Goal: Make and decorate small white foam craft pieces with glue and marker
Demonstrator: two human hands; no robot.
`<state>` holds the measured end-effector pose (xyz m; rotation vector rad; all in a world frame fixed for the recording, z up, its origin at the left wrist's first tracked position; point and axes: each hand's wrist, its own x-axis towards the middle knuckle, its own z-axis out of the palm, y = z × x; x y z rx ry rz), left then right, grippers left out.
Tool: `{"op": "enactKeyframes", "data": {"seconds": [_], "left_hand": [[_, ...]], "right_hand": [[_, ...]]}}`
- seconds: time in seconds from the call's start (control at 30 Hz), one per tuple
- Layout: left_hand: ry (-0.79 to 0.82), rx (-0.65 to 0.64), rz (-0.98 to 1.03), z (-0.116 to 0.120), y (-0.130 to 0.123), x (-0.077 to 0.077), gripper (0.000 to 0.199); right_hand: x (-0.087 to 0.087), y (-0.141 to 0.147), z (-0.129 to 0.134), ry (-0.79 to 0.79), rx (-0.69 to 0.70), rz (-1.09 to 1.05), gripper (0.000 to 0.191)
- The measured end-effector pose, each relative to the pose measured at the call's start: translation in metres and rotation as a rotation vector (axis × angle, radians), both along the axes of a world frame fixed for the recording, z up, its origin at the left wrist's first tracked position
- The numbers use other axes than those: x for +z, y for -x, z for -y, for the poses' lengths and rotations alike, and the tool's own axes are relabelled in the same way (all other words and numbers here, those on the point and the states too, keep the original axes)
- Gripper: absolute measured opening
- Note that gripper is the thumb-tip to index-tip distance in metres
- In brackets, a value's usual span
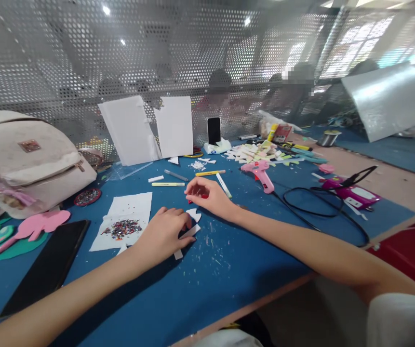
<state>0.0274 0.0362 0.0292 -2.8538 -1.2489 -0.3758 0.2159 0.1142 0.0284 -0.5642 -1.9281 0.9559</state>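
Observation:
My left hand [167, 229] is low over the blue table, fingers curled down. A white paper strip [192, 232] lies between its thumb and fingers. Torn white paper pieces [194, 214] are just beyond the fingertips. Farther forward, my right hand [210, 196] is curled, its thumb and fingertips close together; anything in the pinch is too small to make out. Something red [205, 195] shows through the gap of that hand, largely hidden by it. Left of my left hand, a white paper sheet [118, 209] bears a pile of small multicoloured bits [124, 228].
Beyond my hands lie several pens and markers [210, 173]. A pink glue gun [260, 174] with a black cable [288, 207] is at right, near a heap of paper strips [254, 153]. A dark tablet-like slab [44, 267] and a white backpack [30, 159] occupy the left; a phone [213, 130] stands behind.

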Motion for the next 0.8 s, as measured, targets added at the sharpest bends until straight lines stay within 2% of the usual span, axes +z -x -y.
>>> {"op": "enactKeyframes", "data": {"seconds": [0.13, 0.27, 0.37, 0.53, 0.67, 0.8], "left_hand": [[-0.003, -0.074, 0.053, 0.002, -0.009, 0.007, 0.026], [-0.122, -0.114, 0.205, 0.014, -0.001, 0.011, 0.019], [-0.262, -0.17, 0.304, 0.025, 0.018, 0.004, 0.018], [-0.385, -0.367, 0.297, 0.035, 0.044, -0.009, 0.023], [-0.401, -0.382, 0.308, 0.036, 0.049, -0.011, 0.026], [-0.38, -0.383, 0.342, 0.038, 0.049, -0.012, 0.025]], "right_hand": [[-0.004, 0.0, 0.0, 0.006, -0.03, -0.034, 0.01], [-0.005, 0.002, 0.002, 0.019, -0.041, -0.059, 0.011], [-0.003, 0.004, 0.011, 0.029, -0.007, -0.054, 0.012], [0.003, 0.008, 0.034, 0.05, 0.113, -0.043, 0.016], [0.004, 0.008, 0.043, -0.016, 0.192, -0.031, 0.015], [0.002, 0.007, 0.043, -0.057, 0.214, -0.031, 0.016]]}}
